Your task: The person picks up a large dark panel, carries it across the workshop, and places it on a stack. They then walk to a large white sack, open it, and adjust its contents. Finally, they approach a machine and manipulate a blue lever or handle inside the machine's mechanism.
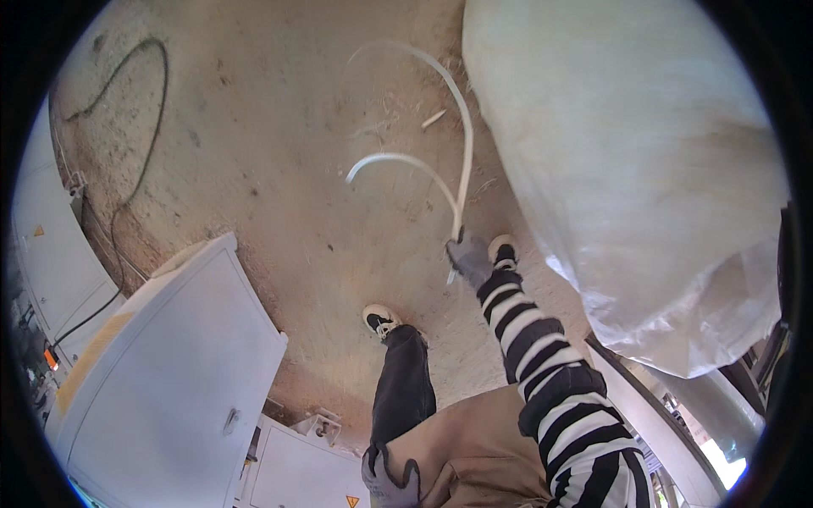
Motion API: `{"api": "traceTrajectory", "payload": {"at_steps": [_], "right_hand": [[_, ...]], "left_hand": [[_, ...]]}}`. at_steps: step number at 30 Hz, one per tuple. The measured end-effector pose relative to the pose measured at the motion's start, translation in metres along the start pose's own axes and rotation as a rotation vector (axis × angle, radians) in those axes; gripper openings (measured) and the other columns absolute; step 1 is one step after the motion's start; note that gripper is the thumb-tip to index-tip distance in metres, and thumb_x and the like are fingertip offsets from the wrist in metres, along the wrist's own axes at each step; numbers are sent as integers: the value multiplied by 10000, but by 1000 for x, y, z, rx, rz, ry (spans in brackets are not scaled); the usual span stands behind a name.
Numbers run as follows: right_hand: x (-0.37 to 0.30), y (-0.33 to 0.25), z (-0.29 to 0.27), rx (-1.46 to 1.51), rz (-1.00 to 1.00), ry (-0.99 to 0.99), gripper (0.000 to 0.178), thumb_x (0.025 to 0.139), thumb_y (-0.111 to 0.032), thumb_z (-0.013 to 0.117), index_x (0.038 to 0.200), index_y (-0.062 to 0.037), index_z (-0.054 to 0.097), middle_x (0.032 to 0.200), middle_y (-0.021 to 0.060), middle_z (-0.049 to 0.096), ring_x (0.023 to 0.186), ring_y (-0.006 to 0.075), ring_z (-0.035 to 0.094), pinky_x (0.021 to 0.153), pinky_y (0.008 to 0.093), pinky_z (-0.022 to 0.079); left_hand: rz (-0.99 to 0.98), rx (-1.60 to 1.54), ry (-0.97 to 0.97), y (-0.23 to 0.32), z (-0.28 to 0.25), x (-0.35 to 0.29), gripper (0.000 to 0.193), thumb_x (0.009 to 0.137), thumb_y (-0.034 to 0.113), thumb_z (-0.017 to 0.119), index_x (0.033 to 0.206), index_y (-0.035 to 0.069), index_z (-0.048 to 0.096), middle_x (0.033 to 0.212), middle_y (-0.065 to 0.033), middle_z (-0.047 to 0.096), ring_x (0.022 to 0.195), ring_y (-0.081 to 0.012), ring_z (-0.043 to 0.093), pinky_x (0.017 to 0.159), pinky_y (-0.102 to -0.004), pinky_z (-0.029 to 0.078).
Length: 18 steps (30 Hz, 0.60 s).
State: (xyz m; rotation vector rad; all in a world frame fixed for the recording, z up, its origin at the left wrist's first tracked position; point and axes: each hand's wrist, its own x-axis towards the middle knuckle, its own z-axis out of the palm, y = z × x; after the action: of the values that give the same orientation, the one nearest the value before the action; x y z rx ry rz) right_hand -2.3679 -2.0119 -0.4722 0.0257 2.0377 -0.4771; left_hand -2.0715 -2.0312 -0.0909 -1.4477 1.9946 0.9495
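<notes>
My right hand [470,258], in a grey glove, is closed round thin, pale, flexible strips [467,148] at arm's length above the floor. One strip arcs far ahead, and a shorter one [398,157] bends off to the left. Their short ends poke out below the fist. What the strips are made of I cannot tell. Low down near my body, my left hand [391,484], also gloved in grey, is against the brown cloth [474,444] over my lap. Its fingers are apart, with nothing visible in them.
A big white plastic-wrapped bulk [627,161] fills the right side. White metal cabinets [182,372] stand at lower left. A dark cable [161,110] snakes over the dusty floor [279,152]. A small pale offcut [434,119] lies ahead. My shoe [381,320] is below.
</notes>
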Motion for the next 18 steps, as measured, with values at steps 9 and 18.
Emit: {"api": "traceTrajectory", "payload": {"at_steps": [9, 18], "right_hand": [[-272, -137, -177, 383, -198, -108, 324, 791, -245, 571, 1024, -25, 530, 746, 208, 608, 721, 350, 612, 687, 420, 479], [-496, -58, -390, 370, -494, 470, 307, 768, -194, 608, 991, -2, 520, 865, 233, 585, 824, 378, 582, 730, 413, 452]], "left_hand": [[110, 1, -69, -28, -16, 2, 702, 740, 374, 687, 1263, -14, 424, 1223, -220, 479, 1130, -368, 446, 961, -424, 365], [619, -339, 38, 237, -160, 45, 565, 821, 215, 659, 1274, -35, 432, 1227, -172, 497, 1041, -241, 503, 892, -327, 407]]}}
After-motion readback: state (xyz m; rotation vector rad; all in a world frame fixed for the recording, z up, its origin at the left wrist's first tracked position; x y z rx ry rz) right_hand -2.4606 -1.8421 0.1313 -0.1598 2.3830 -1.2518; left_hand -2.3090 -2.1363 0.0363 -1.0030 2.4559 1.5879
